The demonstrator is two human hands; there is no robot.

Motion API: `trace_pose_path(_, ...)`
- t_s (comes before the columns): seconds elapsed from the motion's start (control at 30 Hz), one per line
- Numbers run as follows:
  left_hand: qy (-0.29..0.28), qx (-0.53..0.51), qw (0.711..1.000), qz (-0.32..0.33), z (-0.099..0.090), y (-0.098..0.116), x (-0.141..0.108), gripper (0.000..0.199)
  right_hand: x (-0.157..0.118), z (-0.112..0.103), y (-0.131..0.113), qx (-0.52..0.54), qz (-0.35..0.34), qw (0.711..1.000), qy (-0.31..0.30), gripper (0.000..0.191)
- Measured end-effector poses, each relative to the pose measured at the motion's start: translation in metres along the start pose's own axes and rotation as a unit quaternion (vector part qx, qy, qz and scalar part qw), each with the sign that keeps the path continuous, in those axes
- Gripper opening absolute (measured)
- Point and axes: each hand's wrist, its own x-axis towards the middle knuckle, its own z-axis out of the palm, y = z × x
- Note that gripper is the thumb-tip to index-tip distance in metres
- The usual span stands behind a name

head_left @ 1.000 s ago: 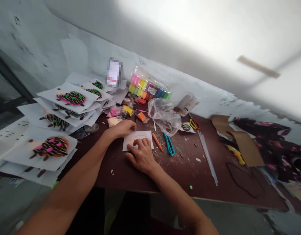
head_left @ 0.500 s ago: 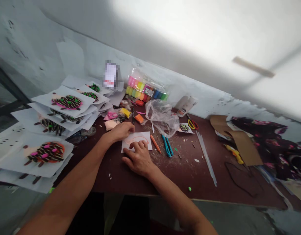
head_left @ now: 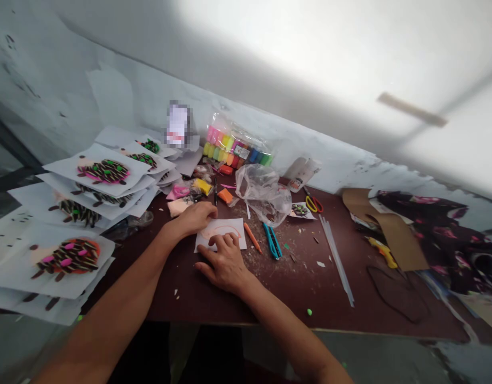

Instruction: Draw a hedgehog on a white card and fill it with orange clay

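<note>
A small white sheet with an orange curved outline lies on the dark red table. My right hand rests on its lower part, fingers spread and slightly bent, holding nothing. My left hand is at the sheet's upper left corner, its fingers curled together; whether something is between them is hidden. An orange marker lies just right of the sheet, and a teal cutter is beside it. Pink, yellow and orange clay packets sit beyond my left hand.
Stacked sheets with clay hedgehogs fill the left side. Behind are a clay set, a plastic bag and a phone. To the right are scissors, clear glue sticks, a yellow glue gun, cardboard and dark floral cloth.
The view has shifted slightly, moving the left-hand stacks a little left and down. Both hands keep nearly the same places at the small sheet.
</note>
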Motion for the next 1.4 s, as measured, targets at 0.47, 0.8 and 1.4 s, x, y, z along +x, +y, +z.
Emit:
trace_pose_path(0.47, 0.023, -0.038, 0.999, -0.015, 0.002, -0.005, -0.001, 0.027, 0.001, 0.005, 0.0, -0.004, -0.009, 1.0, 0.012, 0.039)
trace_pose_path(0.8, 0.03, -0.04, 0.999, -0.016, 0.003, -0.006, -0.001, 0.025, 0.001, 0.007, -0.002, -0.015, -0.011, 1.0, 0.017, 0.043)
trace_pose_path(1.4, 0.035, -0.055, 0.998, -0.024, 0.001, -0.006, -0.001, 0.028, -0.001, 0.012, 0.004, 0.055, 0.052, 0.991, 0.107, 0.017)
